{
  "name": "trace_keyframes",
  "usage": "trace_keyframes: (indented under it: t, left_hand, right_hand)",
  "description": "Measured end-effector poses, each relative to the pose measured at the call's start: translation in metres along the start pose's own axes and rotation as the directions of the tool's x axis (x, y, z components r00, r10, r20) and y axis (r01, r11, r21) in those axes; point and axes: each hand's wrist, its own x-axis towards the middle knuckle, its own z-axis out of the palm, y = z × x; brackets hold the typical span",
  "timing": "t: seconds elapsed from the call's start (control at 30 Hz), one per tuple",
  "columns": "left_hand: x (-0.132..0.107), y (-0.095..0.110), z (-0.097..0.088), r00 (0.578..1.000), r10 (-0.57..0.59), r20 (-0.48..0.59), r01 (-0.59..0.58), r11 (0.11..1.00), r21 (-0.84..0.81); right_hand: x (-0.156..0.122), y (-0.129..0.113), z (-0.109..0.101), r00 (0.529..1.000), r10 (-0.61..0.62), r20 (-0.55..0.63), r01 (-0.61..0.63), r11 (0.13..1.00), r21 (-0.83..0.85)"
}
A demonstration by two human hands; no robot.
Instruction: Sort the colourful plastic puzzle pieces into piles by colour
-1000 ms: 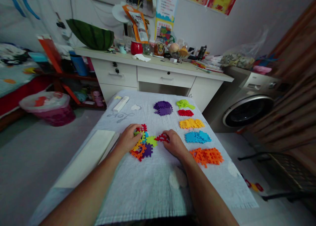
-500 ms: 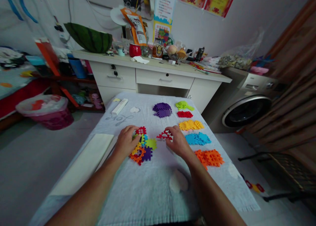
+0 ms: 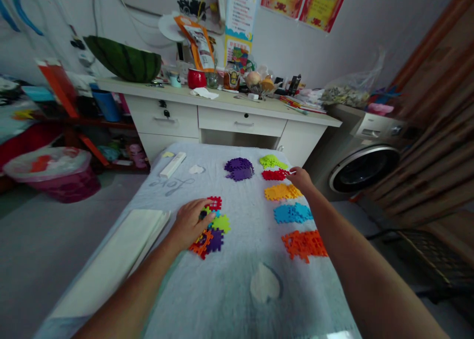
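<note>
My left hand (image 3: 192, 223) rests over the left side of a small heap of mixed-colour interlocking plastic tiles (image 3: 221, 224), thumb and fingers apart. Red, green, orange and purple tiles show around it; those under the palm are hidden. My right hand (image 3: 300, 178) reaches far forward to the red tile pile (image 3: 274, 175), its fingertips pinched on a red tile at the pile's right end. Nearby lie a green pile (image 3: 272, 161), a yellow pile (image 3: 282, 191), a blue pile (image 3: 292, 213) and an orange pile (image 3: 303, 244), this last partly behind my right forearm.
A purple pile (image 3: 240, 169) lies toward the back of the cloth-covered table (image 3: 244, 289). A white bar (image 3: 173, 165) and a long white panel (image 3: 107, 260) are on the left. Beyond stand a cluttered desk (image 3: 244, 112) and a washing machine (image 3: 365, 156).
My right hand has moved forward and right from the table's middle, where it held a red triangular tile, to the red pile. My left hand stays over the mixed tiles. The view has shifted slightly.
</note>
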Motion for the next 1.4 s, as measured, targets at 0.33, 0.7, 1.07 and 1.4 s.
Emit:
trace_keyframes:
  t: [0.33, 0.7, 1.07, 1.4]
  left_hand:
    - [0.002, 0.004, -0.003, 0.999, 0.01, 0.039, -0.008, 0.999, -0.048]
    - [-0.002, 0.005, -0.009, 0.998, -0.002, 0.057, 0.008, 0.995, -0.102]
    - [-0.019, 0.002, -0.023, 0.942, 0.079, 0.326, -0.072, 0.997, -0.035]
    - [-0.018, 0.002, -0.01, 0.964, 0.073, 0.256, -0.081, 0.996, 0.024]
  right_hand:
    - [0.044, 0.026, 0.023, 0.994, 0.106, -0.031, -0.108, 0.99, -0.091]
    - [0.025, 0.009, 0.008, 1.0, 0.006, -0.018, -0.005, 0.999, 0.045]
    - [-0.095, -0.103, 0.031, 0.616, -0.669, 0.417, 0.474, 0.737, 0.482]
    - [-0.146, -0.146, 0.08, 0.616, -0.698, 0.364, 0.641, 0.713, 0.283]
